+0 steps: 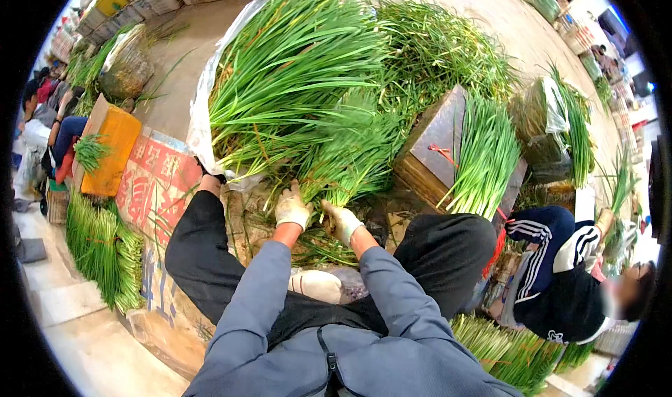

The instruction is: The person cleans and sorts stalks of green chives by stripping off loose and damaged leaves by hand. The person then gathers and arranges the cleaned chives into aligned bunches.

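Both my hands wear pale work gloves and sit low in front of me, between my knees. My left hand (292, 208) is closed at the left side of a bunch of garlic chives (353, 149), by the stem ends. On the right side of the same stem ends, my right hand (341, 222) grips with the fingers curled in. The bunch points away from me, its leaves slightly blurred. Beyond it lies a big heap of long chives (294, 61) on a white plastic sheet (203, 110). Loose stems and leaf scraps lie under my hands.
Right of the heap is a pile of leaf trimmings (441, 47). A wooden block (437, 135) stands beside it, with a tied chive bundle (485, 159) leaning over it. Flattened cardboard (157, 176) and more bundles (105, 250) lie left. A co-worker (560, 278) sits close on my right.
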`<action>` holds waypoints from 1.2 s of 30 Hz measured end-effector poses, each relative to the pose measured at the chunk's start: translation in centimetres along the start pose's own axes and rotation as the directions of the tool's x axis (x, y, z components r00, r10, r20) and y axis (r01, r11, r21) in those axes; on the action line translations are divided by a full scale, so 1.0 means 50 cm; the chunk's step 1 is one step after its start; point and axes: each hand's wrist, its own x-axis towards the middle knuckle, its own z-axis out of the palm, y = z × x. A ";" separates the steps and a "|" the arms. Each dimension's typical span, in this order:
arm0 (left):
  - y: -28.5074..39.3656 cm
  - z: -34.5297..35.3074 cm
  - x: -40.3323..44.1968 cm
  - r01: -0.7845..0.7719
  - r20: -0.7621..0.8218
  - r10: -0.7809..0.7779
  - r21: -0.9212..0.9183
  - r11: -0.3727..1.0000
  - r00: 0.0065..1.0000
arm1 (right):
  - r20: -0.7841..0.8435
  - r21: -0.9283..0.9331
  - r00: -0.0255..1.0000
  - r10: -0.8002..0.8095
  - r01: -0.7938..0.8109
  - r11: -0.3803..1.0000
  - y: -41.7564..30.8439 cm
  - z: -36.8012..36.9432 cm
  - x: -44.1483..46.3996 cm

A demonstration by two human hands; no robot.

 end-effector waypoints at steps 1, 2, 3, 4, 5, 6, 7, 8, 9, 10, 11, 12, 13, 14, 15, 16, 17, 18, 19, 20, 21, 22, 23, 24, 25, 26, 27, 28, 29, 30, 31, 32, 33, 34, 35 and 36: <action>0.010 -0.003 -0.005 0.011 0.016 -0.010 -0.057 0.998 1.000 | -0.006 0.009 1.000 -0.001 0.001 1.000 -0.003 0.000 0.001; 0.024 -0.014 -0.012 0.004 0.019 -0.003 -0.055 0.998 1.000 | -0.011 -0.063 1.000 0.009 -0.010 0.998 -0.005 0.001 0.005; 0.036 -0.023 -0.022 0.000 -0.008 -0.001 -0.078 0.997 1.000 | -0.016 -0.138 1.000 0.023 -0.025 0.990 -0.004 0.002 0.008; 0.039 -0.025 -0.030 0.001 -0.033 -0.004 -0.104 0.995 0.999 | -0.022 -0.138 0.999 0.027 -0.030 0.990 0.007 -0.004 0.020; 0.035 -0.015 -0.026 0.015 -0.010 -0.016 -0.098 0.995 1.000 | -0.082 -0.111 0.997 0.007 -0.016 0.994 0.019 -0.012 0.036; 0.029 -0.007 -0.022 0.026 -0.006 -0.026 -0.110 0.994 1.000 | -0.143 -0.092 0.990 -0.012 -0.001 0.996 0.029 -0.021 0.049; 0.013 0.017 -0.011 0.066 0.030 -0.063 -0.110 0.992 0.998 | -0.121 -0.046 0.992 -0.045 0.040 0.998 0.005 -0.005 0.008; -0.003 0.046 0.006 0.104 0.062 -0.097 -0.113 0.988 0.993 | -0.127 -0.028 0.992 0.003 -0.006 1.000 -0.031 0.020 -0.049; -0.035 0.093 0.029 0.083 0.063 -0.075 -0.129 0.988 0.995 | -0.057 0.033 0.998 -0.034 0.036 0.999 -0.066 0.035 -0.098; -0.061 0.130 0.051 0.008 0.064 0.000 -0.129 0.992 0.998 | 0.012 0.098 0.998 -0.069 0.068 0.993 -0.097 0.047 -0.150; -0.072 0.131 0.071 0.076 0.144 -0.058 -0.125 0.989 0.988 | 0.042 0.065 0.993 -0.109 0.107 0.992 -0.133 0.059 -0.216; -0.073 0.128 0.085 0.140 0.224 -0.112 -0.115 0.983 0.968 | 0.074 0.036 0.986 -0.148 0.146 0.989 -0.169 0.072 -0.283; -0.068 0.100 0.070 0.156 0.177 -0.126 -0.169 0.973 0.976 | 0.076 0.017 0.981 -0.179 0.178 0.984 -0.200 0.083 -0.342; -0.078 0.118 0.097 0.113 0.292 -0.087 -0.072 0.991 0.952 | 0.079 0.003 0.974 -0.214 0.215 0.977 -0.225 0.091 -0.391; -0.088 0.133 0.108 0.062 0.286 -0.040 -0.067 0.996 0.957 | 0.077 -0.041 0.967 -0.243 0.247 0.968 -0.240 0.097 -0.425; -0.088 0.136 0.115 0.006 0.278 0.010 -0.058 0.998 0.961 | 0.075 -0.041 0.963 -0.258 0.261 0.964 -0.240 0.092 -0.424; -0.068 0.091 0.099 -0.008 0.265 0.023 -0.058 0.998 0.964 | 0.074 -0.098 0.967 -0.242 0.248 0.964 -0.235 0.081 -0.406; -0.041 0.009 0.056 0.078 0.263 -0.063 -0.046 0.996 0.963 | 0.073 -0.152 0.972 -0.225 0.234 0.960 -0.227 0.069 -0.379; -0.021 -0.047 0.016 0.167 0.265 -0.153 -0.032 0.985 0.952 | 0.115 -0.210 0.958 -0.264 0.284 0.936 -0.201 0.051 -0.336; -0.017 -0.057 -0.009 0.165 0.261 -0.153 -0.024 0.986 0.953 | 0.072 -0.148 0.978 -0.196 0.205 0.968 -0.169 0.041 -0.296; -0.019 -0.063 -0.032 0.107 0.105 -0.104 -0.022 0.994 0.989 | 0.039 -0.141 0.982 -0.183 0.186 0.972 -0.134 0.027 -0.263; -0.019 -0.080 -0.049 0.051 -0.057 -0.051 -0.007 0.999 0.997 | 0.011 -0.135 0.985 -0.170 0.170 0.976 -0.104 0.013 -0.233; -0.009 -0.132 -0.076 0.074 0.042 -0.067 -0.170 0.983 0.997 | 0.007 -0.063 0.995 -0.102 0.102 0.993 -0.075 -0.008 -0.203; -0.018 -0.122 -0.093 0.005 -0.038 -0.016 -0.273 0.962 0.999 | 0.006 0.008 1.000 -0.028 0.028 1.000 -0.052 -0.021 -0.188; -0.030 -0.096 -0.104 -0.014 -0.005 0.013 -0.542 0.841 1.000 | 0.010 0.072 0.999 0.044 -0.044 0.996 -0.050 -0.018 -0.200; -0.041 -0.073 -0.110 -0.027 0.012 0.056 -0.765 0.644 0.998 | 0.017 0.075 0.999 0.043 -0.044 0.996 -0.040 -0.021 -0.206; -0.060 -0.058 -0.114 0.101 0.179 0.102 -0.849 0.518 0.979 | 0.008 0.060 1.000 0.020 -0.021 0.998 -0.037 -0.025 -0.214; -0.067 -0.051 -0.121 0.241 0.327 0.175 -0.890 0.386 0.928 | -0.001 0.044 1.000 -0.007 0.007 0.999 -0.041 -0.031 -0.222; -0.055 -0.071 -0.150 0.185 0.267 0.137 -0.883 0.432 0.954 | -0.004 -0.010 0.998 -0.056 0.056 0.998 -0.049 -0.028 -0.257; -0.059 -0.064 -0.166 0.092 0.150 0.110 -0.907 0.411 0.983 | -0.003 -0.004 0.998 -0.069 0.069 0.998 -0.052 -0.024 -0.291; -0.043 -0.081 -0.189 0.014 0.036 0.064 -0.948 0.317 0.997 | -0.029 -0.181 0.982 -0.185 0.177 0.967 -0.058 -0.017 -0.327; -0.022 -0.123 -0.212 -0.075 -0.075 0.009 -0.972 0.221 0.997 | -0.037 -0.355 0.951 -0.306 0.273 0.894 -0.065 -0.014 -0.357; -0.001 -0.177 -0.230 -0.046 -0.045 0.009 -0.975 0.217 0.999 | -0.016 -0.511 0.905 -0.425 0.358 0.781 -0.065 -0.016 -0.378; 0.017 -0.230 -0.246 -0.017 -0.016 0.006 -0.977 0.214 1.000 | -0.068 -0.602 0.903 -0.425 0.303 0.739 -0.063 -0.017 -0.391; 0.030 -0.264 -0.252 -0.035 -0.026 0.042 -0.977 0.211 0.999 | -0.006 -0.692 0.820 -0.573 0.410 0.594 -0.043 -0.035 -0.384; 0.044 -0.286 -0.254 -0.055 -0.046 0.046 -0.975 0.215 0.998 | 0.077 -0.762 0.715 -0.695 0.492 0.422 -0.029 -0.049 -0.372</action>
